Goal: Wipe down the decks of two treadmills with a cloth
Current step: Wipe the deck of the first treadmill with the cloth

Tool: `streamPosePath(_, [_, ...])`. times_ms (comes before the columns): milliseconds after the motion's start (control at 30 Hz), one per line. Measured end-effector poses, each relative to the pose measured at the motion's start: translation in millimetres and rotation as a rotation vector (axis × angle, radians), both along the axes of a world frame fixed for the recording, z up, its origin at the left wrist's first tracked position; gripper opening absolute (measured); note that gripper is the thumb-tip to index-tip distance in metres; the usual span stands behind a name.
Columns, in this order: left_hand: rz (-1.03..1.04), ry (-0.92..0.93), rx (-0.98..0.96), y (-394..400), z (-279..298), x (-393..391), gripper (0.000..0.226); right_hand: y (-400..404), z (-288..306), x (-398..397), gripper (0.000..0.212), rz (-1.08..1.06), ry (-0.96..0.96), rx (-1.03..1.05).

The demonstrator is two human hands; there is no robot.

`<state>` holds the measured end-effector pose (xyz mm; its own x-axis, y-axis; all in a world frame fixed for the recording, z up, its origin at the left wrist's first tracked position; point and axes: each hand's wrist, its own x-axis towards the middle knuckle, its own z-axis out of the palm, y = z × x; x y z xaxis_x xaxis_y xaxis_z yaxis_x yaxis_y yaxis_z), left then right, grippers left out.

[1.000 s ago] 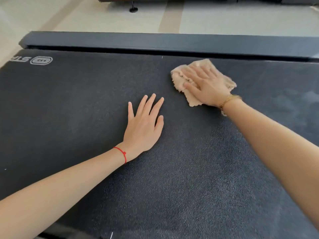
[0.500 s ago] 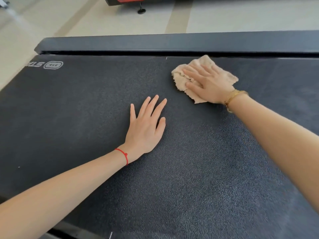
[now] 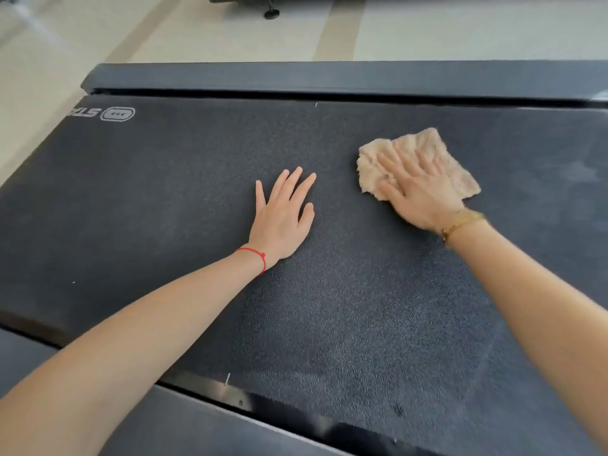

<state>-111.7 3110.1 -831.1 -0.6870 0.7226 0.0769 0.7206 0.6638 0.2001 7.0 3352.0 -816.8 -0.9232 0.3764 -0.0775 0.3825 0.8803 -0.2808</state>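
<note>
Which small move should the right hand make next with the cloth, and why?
Probably slide the cloth sideways toward the left hand: the right hand presses it flat on the belt, and the stretch between both hands looks dull and dusty.

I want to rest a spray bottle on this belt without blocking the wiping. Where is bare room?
Bare belt lies between the logo and the left hand, and nearer, between both forearms. Crowded spot: the right hand pressing the cloth, close beside the left hand.
</note>
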Motion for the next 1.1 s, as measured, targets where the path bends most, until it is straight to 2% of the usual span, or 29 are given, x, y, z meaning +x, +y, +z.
streamPosePath(133, [-0.007,0.037,0.000,-0.2,-1.9,0.2,0.054,-55.1,0.3,53.7,0.055,0.166,0.063,-0.029])
streamPosePath(233, [-0.012,0.027,0.025,-1.3,-4.0,-0.7,0.054,-58.9,1.5,64.3,0.055,0.222,0.092,-0.032])
streamPosePath(433, [-0.010,0.026,0.034,-1.3,-4.4,-2.0,0.054,-21.9,-0.6,21.9,0.054,0.078,0.084,0.027])
streamPosePath(600, [-0.010,0.013,0.046,-0.8,-6.0,-4.7,0.054,-7.4,-1.4,-2.8,0.066,-0.046,0.052,0.061])
streamPosePath(800, [-0.022,0.024,0.048,-0.9,-9.2,-7.8,0.055,-3.9,-2.0,-7.5,0.050,-0.057,0.123,0.057])
streamPosePath(1000, [-0.028,0.019,0.054,-1.3,-10.2,-7.8,0.055,-11.9,4.6,4.4,0.059,-0.025,0.132,-0.026])
streamPosePath(1100, [-0.031,0.020,0.051,-1.2,-10.2,-7.5,0.055,-24.4,10.1,29.0,0.059,0.061,0.173,-0.058])
